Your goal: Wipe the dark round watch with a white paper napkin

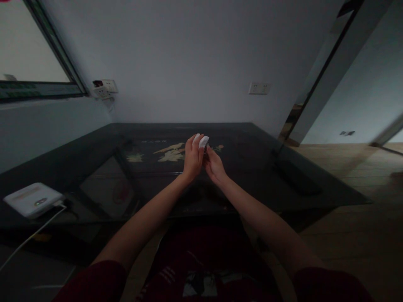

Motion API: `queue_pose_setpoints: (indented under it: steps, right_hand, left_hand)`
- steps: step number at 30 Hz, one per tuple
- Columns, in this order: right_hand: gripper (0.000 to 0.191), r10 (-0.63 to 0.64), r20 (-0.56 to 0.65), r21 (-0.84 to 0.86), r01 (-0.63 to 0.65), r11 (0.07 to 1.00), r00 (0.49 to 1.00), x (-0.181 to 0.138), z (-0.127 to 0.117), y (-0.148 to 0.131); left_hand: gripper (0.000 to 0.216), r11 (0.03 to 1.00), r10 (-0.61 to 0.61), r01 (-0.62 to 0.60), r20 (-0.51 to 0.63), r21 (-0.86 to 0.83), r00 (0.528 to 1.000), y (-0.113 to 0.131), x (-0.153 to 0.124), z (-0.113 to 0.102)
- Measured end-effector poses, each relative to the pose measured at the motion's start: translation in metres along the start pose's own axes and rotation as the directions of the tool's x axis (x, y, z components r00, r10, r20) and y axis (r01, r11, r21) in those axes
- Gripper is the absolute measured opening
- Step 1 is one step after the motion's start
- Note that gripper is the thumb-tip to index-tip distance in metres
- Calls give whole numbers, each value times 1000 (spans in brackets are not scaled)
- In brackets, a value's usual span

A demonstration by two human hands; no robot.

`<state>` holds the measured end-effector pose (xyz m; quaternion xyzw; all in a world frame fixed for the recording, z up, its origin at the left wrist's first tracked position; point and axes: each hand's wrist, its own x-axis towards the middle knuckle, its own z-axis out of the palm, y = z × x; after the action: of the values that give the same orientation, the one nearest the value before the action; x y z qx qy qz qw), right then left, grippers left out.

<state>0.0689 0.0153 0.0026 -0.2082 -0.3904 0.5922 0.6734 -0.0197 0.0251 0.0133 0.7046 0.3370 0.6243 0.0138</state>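
Observation:
Both my hands meet above the middle of a dark glass table (pixel 94 147). My left hand (pixel 192 157) is closed around a small white object (pixel 203 141), its fingers curled over the top. My right hand (pixel 214 165) sits just below and to the right, touching the left hand; its fingers are tucked under the white object and mostly hidden. What the white object is cannot be made out in the dim light.
A white box-shaped device (pixel 33 199) with a white cable (pixel 34 233) lies at the table's left edge. A dark flat object (pixel 296 178) rests on the right side. Wall sockets (pixel 258 88) sit on the back wall, a window (pixel 28 54) at left, wooden floor (pixel 362 218) at right.

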Motion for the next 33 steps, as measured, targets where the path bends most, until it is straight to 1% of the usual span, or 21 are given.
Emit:
queue_pose_setpoints:
  steps: [3, 6, 9, 12, 15, 17, 18, 19, 20, 22, 24, 26, 29, 31, 33]
  right_hand:
    - [40, 9, -3, -32, -9, 999, 1000, -2, 1, -1]
    - [41, 7, -15, -45, -7, 999, 1000, -3, 0, 0]
    - [45, -6, -39, -56, 4, 998, 999, -1, -2, 2]
    - [48, -12, -66, -63, 8, 998, 998, 0, -3, 3]
    - [48, -10, -73, -57, 5, 998, 997, 1, -4, 3]
    - [48, -8, -70, -46, 5, 999, 998, 1, -3, 2]
    - [48, -4, -66, -42, 1, 999, 998, 0, -3, 1]
    - [49, 2, -60, -40, -5, 999, 998, 0, -3, 0]
    - [49, 10, -55, -40, -12, 999, 998, 0, -3, 0]
    - [48, 18, -55, -45, -20, 999, 998, 0, -3, 1]
    - [48, 17, -66, -50, -20, 999, 998, 0, -4, 3]
    - [48, 15, -78, -57, -20, 998, 997, 0, -5, 5]
    - [49, -10, -96, -87, 2, 996, 995, 1, -6, 7]
    - [51, -47, -105, -129, 33, 991, 993, 2, -6, 7]
    - [51, -70, -107, -160, 52, 986, 992, 2, -6, 7]
  left_hand:
    - [49, 999, 15, -16, 21, 32, 1000, 2, 2, -3]
    - [49, 1000, -26, 26, 19, -12, 999, 0, 7, -5]
    - [49, 987, -126, 125, -10, -97, 992, -6, 11, -5]
    - [50, 942, -274, 262, -27, -211, 961, -16, 14, -4]
    - [52, 864, -401, 383, 12, -326, 916, -27, 15, -1]
    - [53, 836, -440, 425, 37, -348, 897, -32, 15, 1]
    - [54, 843, -434, 420, 36, -336, 900, -33, 14, 1]
    - [54, 865, -408, 395, 24, -309, 913, -32, 13, 2]
    - [55, 898, -360, 348, 5, -270, 933, -29, 12, 2]
    - [55, 962, -224, 217, -23, -166, 974, -22, 9, 1]
    - [54, 993, -107, 107, -6, -59, 994, -13, 8, -1]
    - [52, 998, -60, 60, 33, 9, 998, -6, 8, -2]
    - [50, 997, -79, 79, 43, 2, 996, -6, 10, -4]
    - [50, 988, -139, 140, 28, -65, 990, -11, 13, -5]
    - [49, 962, -225, 226, 23, -152, 974, -18, 15, -5]
